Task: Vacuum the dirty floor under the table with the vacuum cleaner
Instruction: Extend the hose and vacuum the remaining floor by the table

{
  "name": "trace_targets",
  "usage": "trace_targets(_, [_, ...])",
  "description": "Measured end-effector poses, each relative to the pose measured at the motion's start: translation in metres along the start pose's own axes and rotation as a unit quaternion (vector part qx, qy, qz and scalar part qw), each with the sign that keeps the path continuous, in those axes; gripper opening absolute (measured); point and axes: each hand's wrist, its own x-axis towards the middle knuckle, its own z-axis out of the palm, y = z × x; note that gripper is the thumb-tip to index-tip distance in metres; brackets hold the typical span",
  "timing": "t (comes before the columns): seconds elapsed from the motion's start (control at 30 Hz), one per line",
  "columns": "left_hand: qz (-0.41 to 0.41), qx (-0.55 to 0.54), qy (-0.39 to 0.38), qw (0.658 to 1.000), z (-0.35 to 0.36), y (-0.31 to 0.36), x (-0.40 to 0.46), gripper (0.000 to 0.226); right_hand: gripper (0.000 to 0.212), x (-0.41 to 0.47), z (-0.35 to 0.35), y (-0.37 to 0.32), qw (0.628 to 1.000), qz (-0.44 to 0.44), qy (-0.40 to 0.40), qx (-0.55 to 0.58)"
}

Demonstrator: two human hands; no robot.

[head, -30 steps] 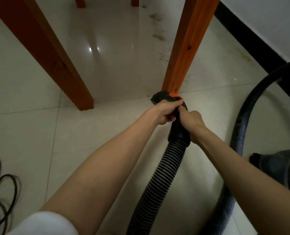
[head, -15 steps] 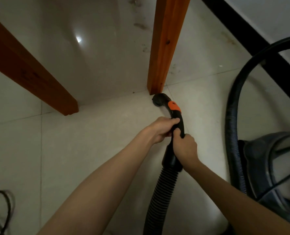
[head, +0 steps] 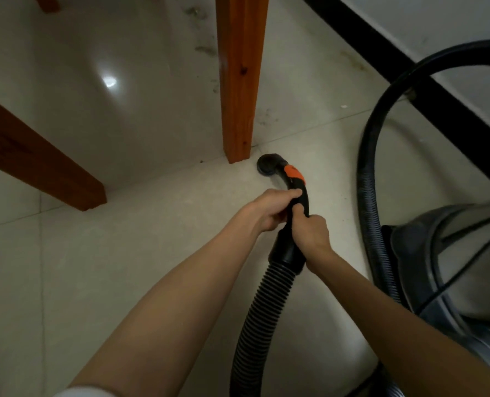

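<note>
Both hands are wrapped round the black handle of the vacuum hose (head: 262,308): the left hand (head: 269,209) higher up, fingers curled tight, the right hand (head: 309,232) just below it, gripping too. The nozzle (head: 269,165) sits on the pale floor (head: 152,253) just beside the foot of the near table leg (head: 239,90). Sweeping is under way, I'd say; dirt smudges (head: 200,30) lie further in behind that leg (the canister (head: 450,253) waits at the right), so the nozzle likely needs pushing forward past the leg
</note>
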Motion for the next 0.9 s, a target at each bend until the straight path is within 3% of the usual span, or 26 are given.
trace_targets(0.17, [0.0, 0.012, 0.065, 0.998, -0.003, 0.008, -0.025, 0.038, 0.044, -0.022, -0.017, -0.014, 0.996, 0.017, -0.092, 0.01])
trace_targets(0.3, [-0.033, 0.027, 0.065, 0.997, 0.017, 0.025, -0.079, 0.034, 0.044, -0.066, -0.049, -0.027, 0.991, 0.031, -0.128, 0.034])
trace_targets(0.47, [-0.033, 0.038, 0.033, 0.998, 0.072, 0.08, -0.167, 0.03, 0.041, -0.13, -0.118, -0.064, 0.993, -0.007, -0.114, 0.037])
trace_targets(0.9, [0.029, 0.059, -0.01, 0.998, 0.247, 0.287, -0.382, 0.041, 0.026, -0.277, -0.354, -0.255, 0.989, -0.144, -0.038, -0.014])
